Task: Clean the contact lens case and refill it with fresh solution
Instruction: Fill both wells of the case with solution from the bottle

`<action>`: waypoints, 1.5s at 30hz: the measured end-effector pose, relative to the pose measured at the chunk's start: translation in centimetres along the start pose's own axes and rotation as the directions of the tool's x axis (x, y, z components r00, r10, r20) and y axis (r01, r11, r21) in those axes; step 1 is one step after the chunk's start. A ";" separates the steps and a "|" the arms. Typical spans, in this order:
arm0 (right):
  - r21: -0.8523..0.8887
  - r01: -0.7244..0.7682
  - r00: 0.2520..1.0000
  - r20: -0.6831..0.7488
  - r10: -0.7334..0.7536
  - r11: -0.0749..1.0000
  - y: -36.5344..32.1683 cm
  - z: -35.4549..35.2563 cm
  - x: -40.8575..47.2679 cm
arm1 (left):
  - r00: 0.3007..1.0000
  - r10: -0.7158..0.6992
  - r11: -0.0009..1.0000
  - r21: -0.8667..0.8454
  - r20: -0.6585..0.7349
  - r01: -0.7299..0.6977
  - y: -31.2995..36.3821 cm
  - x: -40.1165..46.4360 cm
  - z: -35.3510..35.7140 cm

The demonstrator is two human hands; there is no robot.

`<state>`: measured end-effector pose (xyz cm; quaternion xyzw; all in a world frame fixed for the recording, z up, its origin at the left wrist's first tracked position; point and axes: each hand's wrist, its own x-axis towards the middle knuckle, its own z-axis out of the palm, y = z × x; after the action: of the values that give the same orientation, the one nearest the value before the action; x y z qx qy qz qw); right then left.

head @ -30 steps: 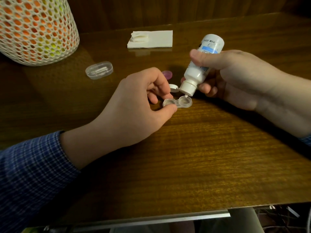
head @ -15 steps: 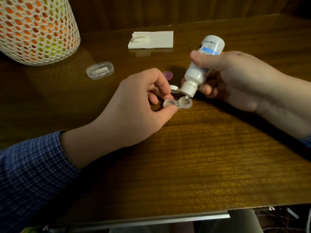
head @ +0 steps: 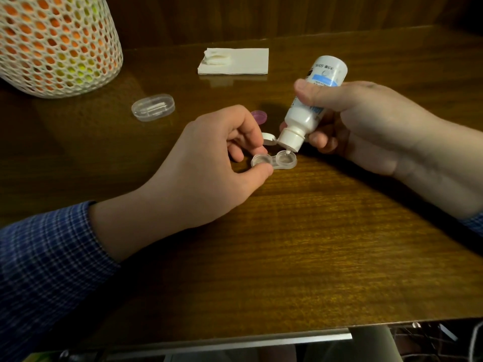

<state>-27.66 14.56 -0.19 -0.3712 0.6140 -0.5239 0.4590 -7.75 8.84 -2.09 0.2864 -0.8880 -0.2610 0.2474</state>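
Nothing moved, right hand (head: 366,126) tipping bottle (head: 311,108) over case (head: 274,160), tissue (head: 235,61) behind

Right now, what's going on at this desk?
A person is refilling a contact lens case on a wooden desk. The left hand pinches the case's left well to steady it, while the right hand grips a white solution bottle tipped nozzle-down over the right well. Both wells are uncapped; a purple cap lies behind. A folded tissue sits further back.
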 end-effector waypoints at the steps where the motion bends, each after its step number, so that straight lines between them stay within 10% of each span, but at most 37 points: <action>1: 0.001 -0.001 1.000 0.002 0.001 1.000 0.0 0.0 0.0 | 1.000 -0.001 1.000 -0.001 0.000 0.001 0.0 0.0 0.0; 30: 0.013 -0.012 1.000 -0.017 0.012 1.000 -0.1 -0.1 -0.1 | 1.000 0.010 1.000 -0.001 0.003 -0.010 -0.1 0.0 0.0; 45: 0.539 -0.138 0.989 0.029 0.146 0.831 -0.9 -2.0 0.6 | 1.000 0.000 0.998 -0.059 0.026 0.002 -0.3 -0.1 0.1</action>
<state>-29.75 14.41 0.67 -0.1771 0.4706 -0.6423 0.5785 -7.62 8.68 -2.35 0.2760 -0.8830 -0.2909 0.2440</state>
